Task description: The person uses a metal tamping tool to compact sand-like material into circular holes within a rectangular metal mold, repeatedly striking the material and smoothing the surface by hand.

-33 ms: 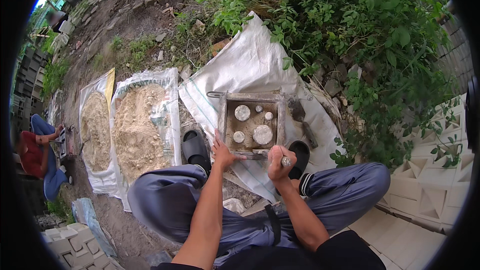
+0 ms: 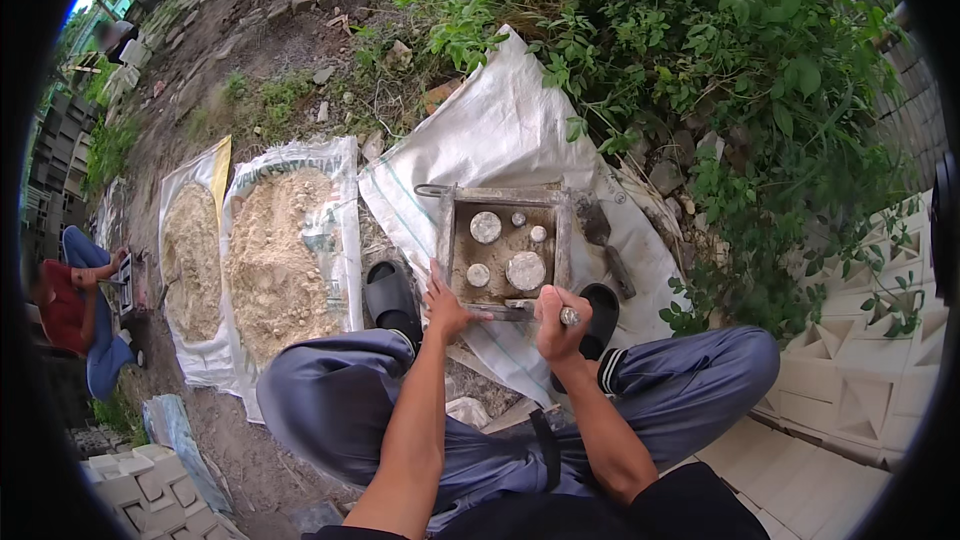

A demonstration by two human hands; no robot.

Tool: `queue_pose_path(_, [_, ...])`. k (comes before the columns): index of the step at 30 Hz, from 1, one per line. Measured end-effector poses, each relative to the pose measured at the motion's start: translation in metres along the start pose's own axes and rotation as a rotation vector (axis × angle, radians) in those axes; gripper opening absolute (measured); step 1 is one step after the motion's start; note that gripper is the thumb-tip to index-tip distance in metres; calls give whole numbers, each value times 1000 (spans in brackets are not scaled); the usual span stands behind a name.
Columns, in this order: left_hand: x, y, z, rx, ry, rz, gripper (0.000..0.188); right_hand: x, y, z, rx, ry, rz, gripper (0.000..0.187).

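A square mould frame (image 2: 447,240) stands on a white woven sack (image 2: 510,130) between my feet. Inside it are grey-brown material and several pale round plugs, the largest a disc (image 2: 525,271) near the close right corner. My left hand (image 2: 447,308) rests against the mould's near left corner, fingers stretched along the side and thumb along the near edge. By the near right corner, my right hand (image 2: 558,324) is closed round a tool handle (image 2: 570,316) with a pale, rounded end. The tool's working end is mostly hidden. A trowel-like tool (image 2: 618,268) lies right of the mould.
Two sacks of sandy powder, one large (image 2: 275,250) and one narrower (image 2: 192,250), lie left. Dark sandals (image 2: 390,298) flank the mould. Green plants (image 2: 690,50) grow behind; pale patterned blocks (image 2: 850,360) stand right. Another person (image 2: 68,300) sits far left.
My right hand and the tool handle have shifted very slightly, the handle's end tipping a little away from me. My left hand and the mould look the same.
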State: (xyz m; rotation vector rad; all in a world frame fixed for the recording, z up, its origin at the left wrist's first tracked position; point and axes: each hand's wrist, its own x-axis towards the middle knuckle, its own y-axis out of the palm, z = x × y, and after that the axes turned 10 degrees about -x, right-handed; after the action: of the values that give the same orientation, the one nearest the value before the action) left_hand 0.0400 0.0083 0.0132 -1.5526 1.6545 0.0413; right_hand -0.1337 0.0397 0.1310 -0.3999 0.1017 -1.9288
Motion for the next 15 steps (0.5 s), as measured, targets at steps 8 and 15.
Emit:
queue_pose_path(8, [-4, 3, 1, -12, 9, -28, 157, -2, -6, -8, -74, -64, -119, 38])
queue_pose_path(15, [2, 3, 6, 23, 8, -1, 162, 6, -17, 19, -43, -93, -28, 27])
